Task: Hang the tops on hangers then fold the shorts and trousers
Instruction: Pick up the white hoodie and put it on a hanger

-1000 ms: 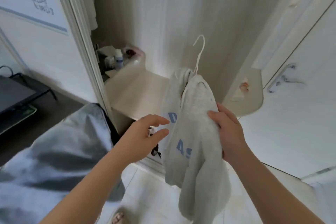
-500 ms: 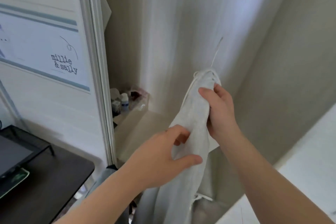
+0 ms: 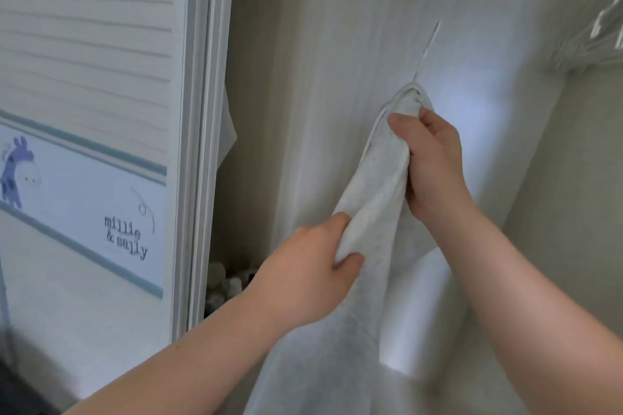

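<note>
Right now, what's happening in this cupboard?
A person holds a light grey fabric top on a thin white wire hanger inside a pale wardrobe. The right hand grips the bunched cloth just under the hanger's hook; the left hand pinches a fold lower down. The hook's end is blurred, so whether it hangs on anything cannot be told.

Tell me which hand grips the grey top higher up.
The right hand, just below the white hanger hook; the left hand pinches the pale grey fabric top lower down.

Left grip [image 3: 313, 266], right grip [image 3: 435, 162] and both forearms [image 3: 539, 296] are bare.
</note>
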Tool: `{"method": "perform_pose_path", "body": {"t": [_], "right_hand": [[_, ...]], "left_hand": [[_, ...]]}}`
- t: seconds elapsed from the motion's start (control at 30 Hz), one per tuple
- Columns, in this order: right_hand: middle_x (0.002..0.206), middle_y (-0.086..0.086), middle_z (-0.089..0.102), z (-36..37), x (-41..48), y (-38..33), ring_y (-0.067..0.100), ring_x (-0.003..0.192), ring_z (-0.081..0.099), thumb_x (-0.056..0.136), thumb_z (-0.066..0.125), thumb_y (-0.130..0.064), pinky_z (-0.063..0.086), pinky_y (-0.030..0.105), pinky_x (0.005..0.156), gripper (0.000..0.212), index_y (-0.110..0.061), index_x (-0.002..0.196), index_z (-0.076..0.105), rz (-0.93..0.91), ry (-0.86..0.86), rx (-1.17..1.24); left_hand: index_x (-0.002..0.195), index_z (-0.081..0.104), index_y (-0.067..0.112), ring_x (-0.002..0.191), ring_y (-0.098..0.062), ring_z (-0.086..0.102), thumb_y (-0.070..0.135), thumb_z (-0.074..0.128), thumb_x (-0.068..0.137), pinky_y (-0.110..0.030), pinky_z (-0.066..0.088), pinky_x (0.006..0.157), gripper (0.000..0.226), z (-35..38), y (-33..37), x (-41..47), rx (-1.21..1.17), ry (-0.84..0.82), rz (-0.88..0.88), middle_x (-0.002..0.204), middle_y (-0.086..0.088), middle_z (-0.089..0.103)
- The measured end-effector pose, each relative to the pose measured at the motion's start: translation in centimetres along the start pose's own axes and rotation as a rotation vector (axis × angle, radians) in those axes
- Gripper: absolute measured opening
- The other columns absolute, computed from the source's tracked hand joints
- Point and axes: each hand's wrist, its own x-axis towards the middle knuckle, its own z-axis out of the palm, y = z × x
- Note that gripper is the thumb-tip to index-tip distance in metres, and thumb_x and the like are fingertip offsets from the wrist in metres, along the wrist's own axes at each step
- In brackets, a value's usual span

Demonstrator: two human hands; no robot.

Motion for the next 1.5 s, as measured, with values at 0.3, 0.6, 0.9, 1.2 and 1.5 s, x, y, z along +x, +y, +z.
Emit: {"method": "perform_pose_path", "body": {"t": [0.3,0.6,0.9,1.2,1.5], "right_hand": [[0.068,0.009,0.035,-0.7,14.1,-3.7,0.023,0.064,0.036,0.076,0.066,-0.025,0.033,0.033,0.056,0.038,0.004,0.07,0.043,-0.241,-0.057,-0.097],[0.078,0.01,0.041,-3.4,25.8,-9.1,0.023,0.071,0.042,0.085,0.066,-0.019,0.031,0.034,0.065,0.015,-0.011,0.083,0.054,-0.332,0.017,-0.242],[0.045,-0.004,0.04,-4.9,30.4,-10.5,0.011,0.036,0.039,0.085,0.068,-0.019,0.026,0.014,0.039,0.027,-0.015,0.067,0.048,-0.223,0.08,-0.318],[0.055,0.003,0.039,-4.7,27.7,-9.4,0.011,0.029,0.038,0.086,0.069,-0.023,0.032,0.016,0.036,0.028,-0.016,0.071,0.046,-0.157,0.032,-0.323],[0.084,0.005,0.054,-2.6,23.8,-9.3,0.025,0.052,0.061,0.088,0.057,-0.033,0.044,0.03,0.046,0.032,-0.012,0.101,0.036,-0.408,0.05,-1.142]], "left_hand": [[0.078,0.039,0.027,0.054,-0.009,0.046,0.034,0.056,0.096,-0.026,0.034,0.051,0.026,-4.5,1.5,13.4,0.208,0.141,0.124,0.068,0.009,0.049],[0.091,0.032,0.026,0.072,-0.022,0.055,0.031,0.049,0.099,-0.035,0.043,0.06,0.019,-7.0,6.0,23.6,0.426,0.22,0.199,0.084,0.0,0.052],[0.087,0.025,0.027,0.065,-0.017,0.047,0.028,0.046,0.098,-0.032,0.033,0.052,0.024,-7.2,7.2,26.9,0.534,0.21,0.165,0.083,0.001,0.045],[0.08,0.013,0.031,0.055,-0.013,0.04,0.028,0.046,0.098,-0.028,0.028,0.046,0.038,-5.9,5.1,26.1,0.625,0.124,0.167,0.075,0.003,0.044],[0.084,0.016,0.028,0.057,-0.016,0.039,0.028,0.05,0.094,-0.032,0.027,0.048,0.035,-6.8,3.7,24.1,0.68,0.05,0.152,0.074,0.001,0.042]]}}
